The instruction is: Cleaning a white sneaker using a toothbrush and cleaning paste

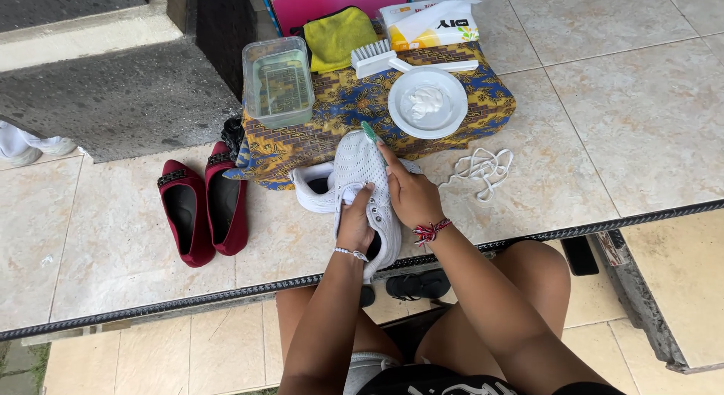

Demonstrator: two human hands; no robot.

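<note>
Both forearms run up from the bottom edge, and between the hands sits a white mesh shoe on the tiled floor, its long axis running from about 6 o'clock at the heel end, near the knees, up to 12 o'clock at the toe. On that shoe the left hand lies over the lower part, fingers curled closed on the tongue or upper edge, thumb side toward 12 o'clock. Just to its 2 o'clock, the right hand is wrapped shut round a small green-handled brush, whose tip pokes out toward 11 o'clock and meets the shoe's toe area; whether the bristles press into the mesh I cannot tell. So the shoe lies directly under and between both hands, with the left the holding one and the right nearer the toe. A second white shoe lies touching the first at its 9 o'clock. Loose white laces rest at 3 o'clock, apart from the hands. At 12 o'clock a patterned cloth carries a clear tub, a white bowl and a scrub brush. Red flats stand well off at 9 o'clock.
</note>
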